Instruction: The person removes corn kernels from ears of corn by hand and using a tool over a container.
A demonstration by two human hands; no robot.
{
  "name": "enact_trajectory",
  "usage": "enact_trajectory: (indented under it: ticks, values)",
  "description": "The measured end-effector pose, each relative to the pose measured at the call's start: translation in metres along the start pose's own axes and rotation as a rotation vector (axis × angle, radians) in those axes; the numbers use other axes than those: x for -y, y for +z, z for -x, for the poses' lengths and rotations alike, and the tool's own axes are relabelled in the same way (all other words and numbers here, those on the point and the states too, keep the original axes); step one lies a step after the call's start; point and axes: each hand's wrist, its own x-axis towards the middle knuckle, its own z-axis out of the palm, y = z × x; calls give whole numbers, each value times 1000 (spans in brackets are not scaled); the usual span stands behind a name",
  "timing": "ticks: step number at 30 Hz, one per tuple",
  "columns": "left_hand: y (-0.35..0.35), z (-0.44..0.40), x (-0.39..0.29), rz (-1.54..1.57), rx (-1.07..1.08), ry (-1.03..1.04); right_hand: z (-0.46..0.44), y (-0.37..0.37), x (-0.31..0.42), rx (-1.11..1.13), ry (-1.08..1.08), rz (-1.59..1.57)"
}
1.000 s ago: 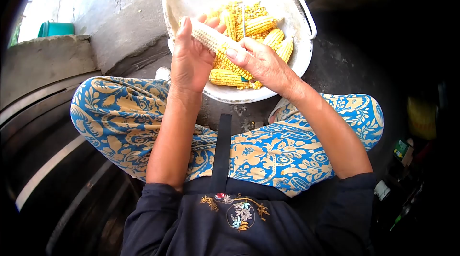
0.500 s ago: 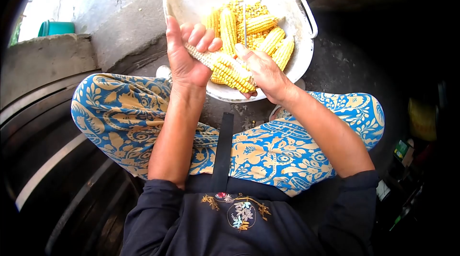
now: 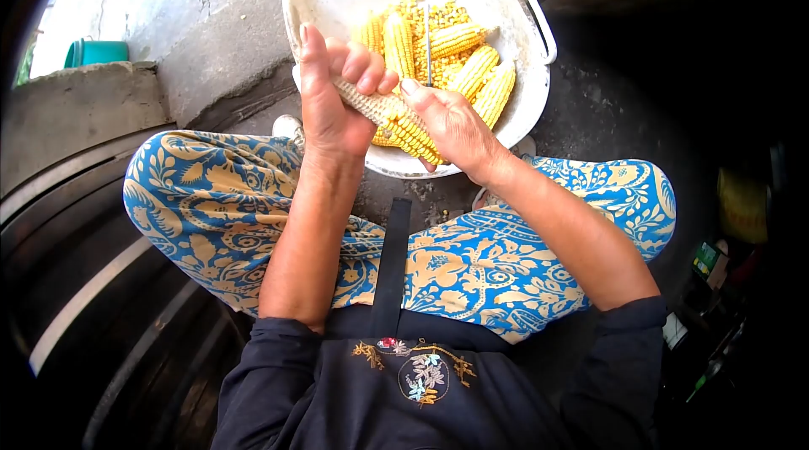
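My left hand [image 3: 335, 109] is closed round the bare, pale end of a corn cob [image 3: 408, 131], thumb pointing up. Yellow kernels remain on the cob's lower right part. My right hand [image 3: 458, 128] grips that kernelled end, its thumb on the upper side; its other fingers are mostly hidden. The cob is held tilted over the near rim of a white basin [image 3: 529, 100]. Inside the basin lie several whole ears of corn [image 3: 474, 71], loose kernels [image 3: 438, 17] and a thin metal rod [image 3: 428, 41].
The basin's handle [image 3: 539, 22] sticks out at the right. A teal container [image 3: 97, 52] stands on a concrete ledge [image 3: 84, 96] at the left. Patterned trousers [image 3: 472, 269] cover my spread knees on both sides. Small items [image 3: 710, 265] lie in the dark at the right.
My right hand has shifted slightly left and up along the cob, closer to my left hand. More of the cob's middle now shows bare. Both hands still hold it.
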Motion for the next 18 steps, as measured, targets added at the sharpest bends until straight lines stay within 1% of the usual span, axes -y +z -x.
enact_trajectory:
  ticks: [2,3,5,6,7,9,10,11,13,14,15,16,17,18]
  values:
    - [7,3,-1,-45,38,-4,-1,-1,-3,29,198,-148]
    - [8,3,-3,-45,38,-5,0,-2,-1,29,198,-149]
    - [8,2,-9,103,-4,-5,2,-6,6,107,348,-510]
    - [3,0,-13,134,34,11,2,-13,9,174,384,-524]
    - [1,-2,-17,134,34,12,2,-13,11,175,383,-524]
    - [-2,-4,-23,157,-97,62,2,-14,14,183,304,-363]
    - [-8,-6,-23,149,-115,67,1,-14,15,184,303,-363]
    - [-10,-6,-21,149,-114,67,0,-13,16,144,236,-242]
    - [-9,-6,-16,82,-267,112,0,-9,18,61,101,-1]
    - [-7,-6,-12,83,-266,111,-1,-5,15,-31,-34,117]
    - [-1,-5,-7,56,-335,115,-1,-3,12,-32,-34,118]
    - [2,-4,-4,28,-405,119,-2,-1,8,-92,-124,219]
    - [2,-3,-3,29,-405,119,-2,0,7,-153,-214,319]
    - [1,-2,-2,53,-382,99,-2,-1,7,-153,-214,319]
